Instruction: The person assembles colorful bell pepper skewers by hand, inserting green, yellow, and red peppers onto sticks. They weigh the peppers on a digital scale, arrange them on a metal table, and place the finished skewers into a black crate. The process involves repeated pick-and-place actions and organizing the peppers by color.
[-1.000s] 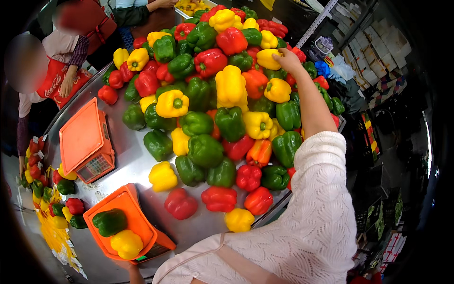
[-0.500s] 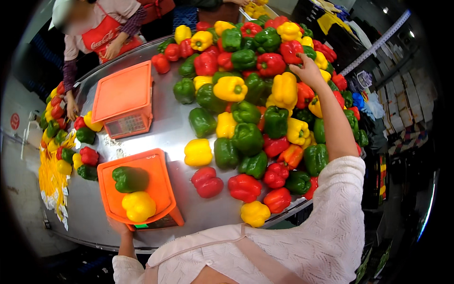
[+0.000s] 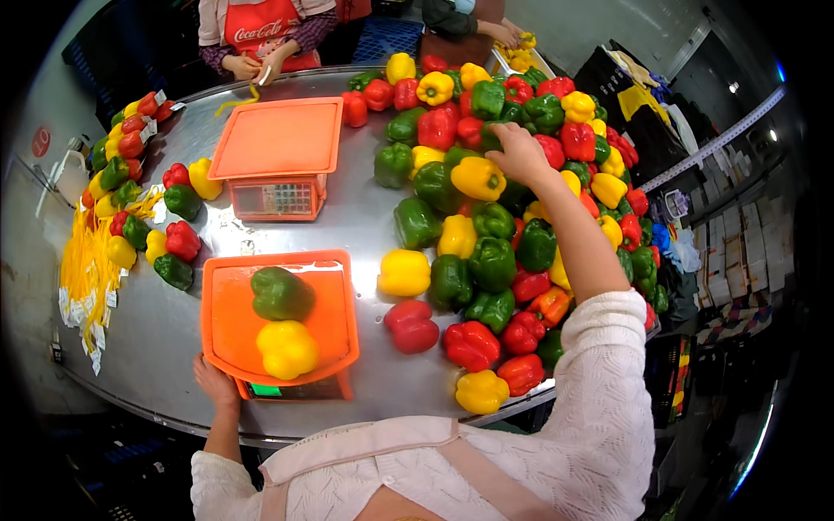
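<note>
- My right hand reaches into the pepper pile on the table's right side, fingers bent among the peppers; I cannot tell whether they have closed on one.
- Just beside my fingertips lies a yellow pepper, glossy, plump and tilted, its green stem end turned toward the lower right.
- My left hand is at the near-left corner of the orange scale; I cannot tell if it grips the edge.
- On that scale's tray sit a dark green pepper, shiny and blocky, and, just nearer me, a bright yellow, lobed one.
- Closest to the tray's right side, a deep red pepper lies smooth and rounded on the metal table.
</note>
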A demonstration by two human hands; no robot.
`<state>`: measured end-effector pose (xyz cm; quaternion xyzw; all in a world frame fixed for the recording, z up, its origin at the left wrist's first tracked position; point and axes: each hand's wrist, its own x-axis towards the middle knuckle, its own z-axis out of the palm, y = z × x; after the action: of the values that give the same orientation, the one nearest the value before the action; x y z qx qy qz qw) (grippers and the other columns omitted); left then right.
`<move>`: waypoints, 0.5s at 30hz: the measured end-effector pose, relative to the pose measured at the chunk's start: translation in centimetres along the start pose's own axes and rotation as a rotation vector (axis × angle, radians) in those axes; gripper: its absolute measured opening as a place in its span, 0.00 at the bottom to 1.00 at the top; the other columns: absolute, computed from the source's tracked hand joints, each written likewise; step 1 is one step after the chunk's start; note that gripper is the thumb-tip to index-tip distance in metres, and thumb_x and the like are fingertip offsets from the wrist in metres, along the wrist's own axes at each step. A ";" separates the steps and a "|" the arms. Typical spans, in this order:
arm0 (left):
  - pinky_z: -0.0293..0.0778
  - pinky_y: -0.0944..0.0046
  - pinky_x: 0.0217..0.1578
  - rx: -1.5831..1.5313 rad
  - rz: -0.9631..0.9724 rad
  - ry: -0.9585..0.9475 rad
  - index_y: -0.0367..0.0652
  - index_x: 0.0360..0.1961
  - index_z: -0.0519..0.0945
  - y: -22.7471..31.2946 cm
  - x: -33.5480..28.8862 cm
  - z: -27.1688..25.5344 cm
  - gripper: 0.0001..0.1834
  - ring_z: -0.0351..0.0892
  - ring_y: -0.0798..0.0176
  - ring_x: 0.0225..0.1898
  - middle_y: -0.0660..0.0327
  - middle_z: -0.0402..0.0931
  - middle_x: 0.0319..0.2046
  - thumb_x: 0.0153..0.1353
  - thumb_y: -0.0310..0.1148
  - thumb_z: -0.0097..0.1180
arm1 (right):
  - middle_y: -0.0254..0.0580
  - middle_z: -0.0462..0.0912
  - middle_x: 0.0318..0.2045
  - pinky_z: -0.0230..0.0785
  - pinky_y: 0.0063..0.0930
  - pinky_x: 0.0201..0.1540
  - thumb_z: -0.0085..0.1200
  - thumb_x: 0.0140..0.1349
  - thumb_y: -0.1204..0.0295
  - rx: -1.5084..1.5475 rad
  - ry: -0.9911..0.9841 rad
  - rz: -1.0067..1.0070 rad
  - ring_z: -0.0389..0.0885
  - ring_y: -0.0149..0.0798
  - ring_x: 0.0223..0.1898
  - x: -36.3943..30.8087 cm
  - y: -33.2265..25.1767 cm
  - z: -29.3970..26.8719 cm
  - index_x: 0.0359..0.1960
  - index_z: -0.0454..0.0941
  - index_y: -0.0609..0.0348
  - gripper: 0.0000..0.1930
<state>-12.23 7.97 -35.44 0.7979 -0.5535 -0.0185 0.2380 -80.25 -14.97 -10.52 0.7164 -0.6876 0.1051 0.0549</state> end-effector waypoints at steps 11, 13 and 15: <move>0.67 0.46 0.54 -0.114 0.110 0.032 0.35 0.54 0.72 -0.6 -0.2 0.0 0.20 0.69 0.38 0.55 0.44 0.70 0.55 0.66 0.37 0.52 | 0.50 0.79 0.52 0.71 0.46 0.57 0.62 0.60 0.61 0.086 -0.068 0.022 0.76 0.55 0.56 -1.9 -1.2 1.4 0.55 0.78 0.55 0.23; 0.67 0.45 0.53 -0.163 0.081 -0.021 0.35 0.54 0.72 1.0 0.4 -0.8 0.20 0.70 0.38 0.54 0.44 0.70 0.55 0.67 0.38 0.52 | 0.50 0.79 0.52 0.71 0.46 0.57 0.62 0.60 0.62 0.066 -0.047 0.011 0.76 0.55 0.56 -6.0 -0.1 -1.1 0.55 0.78 0.55 0.22; 0.67 0.45 0.53 -0.135 0.125 -0.033 0.35 0.54 0.72 2.0 0.7 -1.0 0.21 0.70 0.37 0.54 0.44 0.70 0.54 0.68 0.39 0.51 | 0.50 0.80 0.49 0.71 0.45 0.56 0.63 0.59 0.63 0.060 0.066 0.027 0.77 0.54 0.54 -11.5 1.7 -3.2 0.52 0.79 0.57 0.20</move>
<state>-13.37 7.14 -33.57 0.7436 -0.6035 -0.0539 0.2828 -82.57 -3.17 -10.16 0.7046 -0.6915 0.1496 0.0547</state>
